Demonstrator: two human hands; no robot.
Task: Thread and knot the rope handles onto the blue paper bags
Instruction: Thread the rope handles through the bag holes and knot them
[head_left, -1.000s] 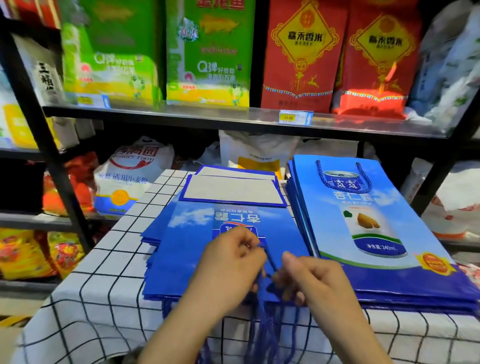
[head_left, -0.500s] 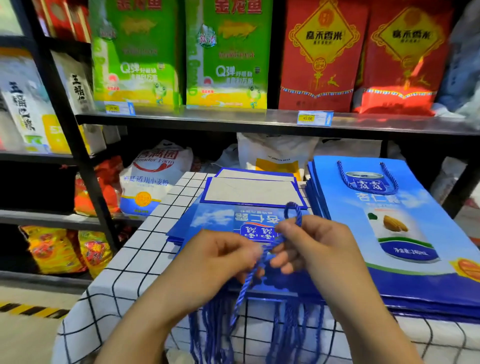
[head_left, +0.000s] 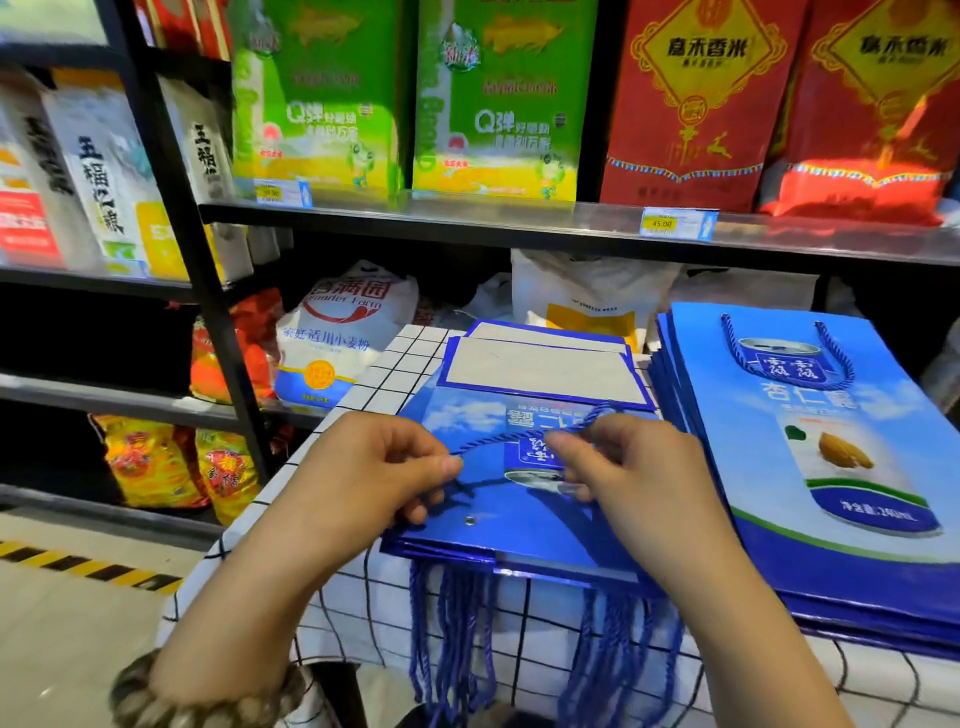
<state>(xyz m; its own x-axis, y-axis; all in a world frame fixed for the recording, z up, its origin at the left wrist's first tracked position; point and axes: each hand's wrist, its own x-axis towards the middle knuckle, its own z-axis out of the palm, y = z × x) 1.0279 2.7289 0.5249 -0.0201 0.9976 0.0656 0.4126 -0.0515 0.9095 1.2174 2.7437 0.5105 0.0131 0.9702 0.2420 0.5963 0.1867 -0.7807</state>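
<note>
Left hand: the left hand (head_left: 374, 470) hovers over the near-left part of the middle stack, fingers curled. Its thumb and forefinger pinch one end of a blue twisted rope (head_left: 511, 438).
Right hand: the right hand (head_left: 636, 480) is also curled, over the near-right part of the same stack. Its fingertips nip the rope further along, and a small loop of rope rises just above the knuckles.
Rope: it runs in a shallow line from the left hand's pinch up and across to the right hand, just above the top bag's print. Whether any part of it passes through a hole I cannot tell, as the hands cover that area.
Bag being worked: a flat stack of glossy blue paper bags (head_left: 519, 540) lies in the middle of the table, the near edge towards the person. A small metal eyelet (head_left: 470, 519) shows on the top bag between the hands, near that edge.
Hanging ropes: more blue rope lengths (head_left: 452, 634) dangle from under the stack's near edge, down over the table front.
Other stack: a second pile of blue paper bags with an almond drink print (head_left: 883, 561) lies just to the right. The top bag there has a blue rope handle (head_left: 795, 386) looped at its far end.
Table: a white cloth with a black grid (head_left: 384, 374) covers it.
Behind: a dark metal shelf (head_left: 467, 221) holds green and red packaged goods. White sacks sit on the level below.
</note>
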